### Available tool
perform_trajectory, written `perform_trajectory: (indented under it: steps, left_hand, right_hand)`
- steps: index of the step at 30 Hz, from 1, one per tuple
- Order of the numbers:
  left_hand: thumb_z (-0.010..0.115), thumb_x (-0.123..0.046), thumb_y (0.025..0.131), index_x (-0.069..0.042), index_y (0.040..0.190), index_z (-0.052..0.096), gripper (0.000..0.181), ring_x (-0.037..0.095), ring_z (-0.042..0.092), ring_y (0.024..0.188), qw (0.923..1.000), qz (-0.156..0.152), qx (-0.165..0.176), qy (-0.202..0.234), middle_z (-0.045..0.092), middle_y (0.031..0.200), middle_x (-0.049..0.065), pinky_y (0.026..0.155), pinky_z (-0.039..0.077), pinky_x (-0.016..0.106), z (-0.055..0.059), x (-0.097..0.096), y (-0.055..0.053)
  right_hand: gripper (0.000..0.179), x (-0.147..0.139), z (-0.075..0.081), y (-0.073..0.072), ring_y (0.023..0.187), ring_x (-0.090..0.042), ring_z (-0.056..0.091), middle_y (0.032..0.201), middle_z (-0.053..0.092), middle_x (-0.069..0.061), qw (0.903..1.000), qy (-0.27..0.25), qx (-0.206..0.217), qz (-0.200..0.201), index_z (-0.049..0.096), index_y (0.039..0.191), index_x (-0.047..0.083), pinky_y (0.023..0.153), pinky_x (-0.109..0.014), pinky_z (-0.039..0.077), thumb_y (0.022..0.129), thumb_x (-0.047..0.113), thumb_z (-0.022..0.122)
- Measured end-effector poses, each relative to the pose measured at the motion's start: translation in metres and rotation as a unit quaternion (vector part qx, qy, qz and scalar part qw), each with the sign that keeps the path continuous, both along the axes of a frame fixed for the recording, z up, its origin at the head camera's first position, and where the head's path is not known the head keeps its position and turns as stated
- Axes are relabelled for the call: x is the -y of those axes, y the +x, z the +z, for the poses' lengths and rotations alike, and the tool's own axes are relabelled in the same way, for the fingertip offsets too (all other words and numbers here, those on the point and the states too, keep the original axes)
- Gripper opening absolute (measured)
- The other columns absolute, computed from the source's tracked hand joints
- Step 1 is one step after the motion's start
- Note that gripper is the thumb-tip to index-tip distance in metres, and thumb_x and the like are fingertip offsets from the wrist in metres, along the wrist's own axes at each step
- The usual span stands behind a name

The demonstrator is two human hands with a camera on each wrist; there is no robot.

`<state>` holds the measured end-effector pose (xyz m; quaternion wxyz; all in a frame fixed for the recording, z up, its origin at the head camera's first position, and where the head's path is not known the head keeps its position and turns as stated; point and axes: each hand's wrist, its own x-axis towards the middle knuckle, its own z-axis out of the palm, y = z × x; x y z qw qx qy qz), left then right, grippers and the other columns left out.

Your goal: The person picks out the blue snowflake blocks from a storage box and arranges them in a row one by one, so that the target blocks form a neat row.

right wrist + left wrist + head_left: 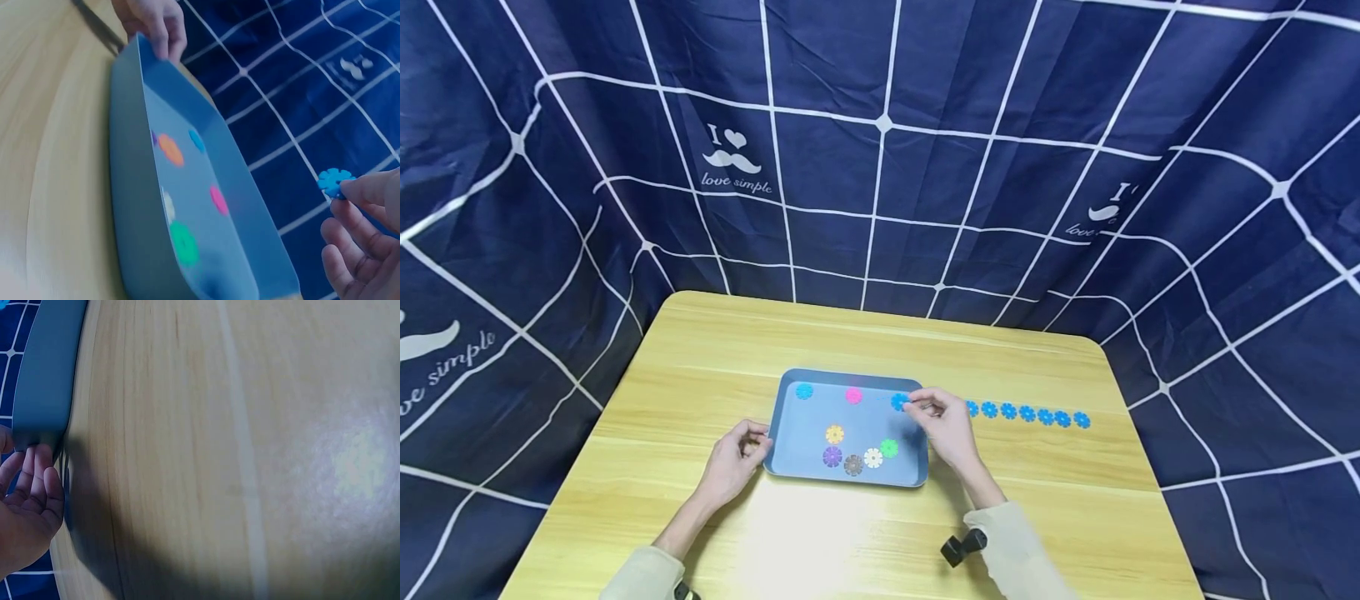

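Note:
A grey-blue rectangular tray [801, 442] sits on the table, holding loose flower-shaped plastic discs. My left hand [734, 458] grips its left end, thumb over the rim and fingers outside, as the right wrist view shows. Between thumb and fingertips my right hand [946, 425] pinches a blue flower-shaped disc [335, 182], over the tray's far right corner. Inside the tray are a light blue disc [804, 391], a pink disc [853, 396], an orange disc [835, 433], a purple disc [832, 456], a brown disc [853, 465], a white disc [872, 457] and a green disc [889, 448].
To the right of the tray, a straight row of several blue discs [1027, 413] runs across the wooden table [1037, 500]. A dark blue curtain [880, 167] with white lines hangs behind and at both sides. Black devices sit at both sleeves.

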<state>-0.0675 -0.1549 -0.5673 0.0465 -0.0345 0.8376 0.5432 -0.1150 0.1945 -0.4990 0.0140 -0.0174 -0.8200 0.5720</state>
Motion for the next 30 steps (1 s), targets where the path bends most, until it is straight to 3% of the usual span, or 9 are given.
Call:
perform_trajectory:
  steps: [10,19,24,30]
  left_hand:
    - [0.070,-0.007,0.099,0.001,0.118,0.069,0.020,0.001,0.055,0.072,1.0000,0.002,-0.006,-0.002,0.072,0.099,0.012,0.062,0.048,0.018,0.000,-0.001,0.001]
    - [0.070,-0.006,0.099,0.001,0.118,0.069,0.020,0.001,0.056,0.072,1.0000,0.004,-0.002,-0.004,0.072,0.100,0.012,0.062,0.048,0.018,0.000,-0.001,0.000]
    - [0.070,-0.006,0.099,0.001,0.118,0.069,0.020,0.002,0.056,0.072,1.0000,0.003,-0.001,0.000,0.072,0.101,0.013,0.061,0.048,0.018,0.000,-0.001,0.000]
    - [0.069,-0.007,0.100,0.000,0.119,0.069,0.020,0.003,0.057,0.073,1.0000,0.001,0.002,0.003,0.072,0.102,0.013,0.062,0.049,0.018,-0.002,0.000,0.001]
  right_hand:
    - [0.021,-0.057,-0.016,0.003,0.068,-0.007,0.068,0.084,0.078,-0.001,0.9967,-0.015,-0.011,-0.079,0.075,0.107,-0.008,0.062,-0.018,0.055,0.091,0.003,0.080]
    - [0.031,-0.101,-0.020,0.005,0.068,-0.002,0.070,0.078,0.075,0.015,0.9873,-0.072,-0.008,-0.141,0.068,0.116,-0.017,0.068,-0.023,0.063,0.091,-0.001,0.079]
    - [0.031,-0.124,-0.026,0.007,0.068,-0.004,0.072,0.077,0.075,0.013,0.9797,-0.072,-0.001,-0.187,0.069,0.117,-0.015,0.068,-0.024,0.064,0.092,0.000,0.078]
    - [0.026,-0.152,-0.037,0.010,0.063,-0.004,0.072,0.072,0.073,0.017,0.9617,-0.092,-0.002,-0.258,0.072,0.114,-0.010,0.062,-0.020,0.061,0.092,0.003,0.079]
